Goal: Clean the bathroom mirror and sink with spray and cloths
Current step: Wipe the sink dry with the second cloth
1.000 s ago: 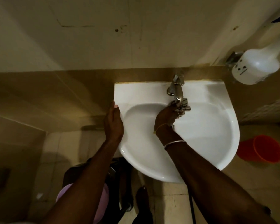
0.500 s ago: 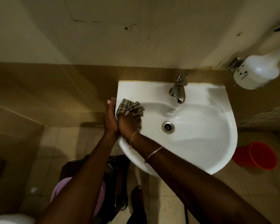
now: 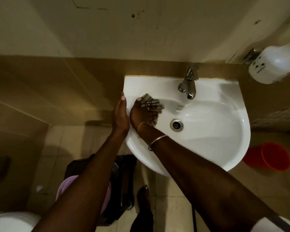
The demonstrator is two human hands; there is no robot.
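A white wall-hung sink point(image 3: 208, 148) fills the middle of the view, with a metal tap point(image 3: 188, 85) at its back and a drain point(image 3: 176, 125) in the bowl. My right hand point(image 3: 139, 114) presses a checked cloth point(image 3: 153, 107) against the bowl's left inner side, fingers curled over the fabric. My left hand point(image 3: 120, 113) rests flat against the sink's outer left rim, fingers straight. A white spray bottle point(image 3: 273, 66) stands tilted on a holder at the upper right.
A red bucket point(image 3: 268, 156) sits on the tiled floor right of the sink. A dark stool with a purple basin point(image 3: 69, 186) stands below left. Brown wall tiles run behind the sink. A white object lies at the bottom left corner.
My right hand has left the tap, crossed to the bowl's left side with the checked cloth, and now wipes slightly lower. My left hand stays on the rim.
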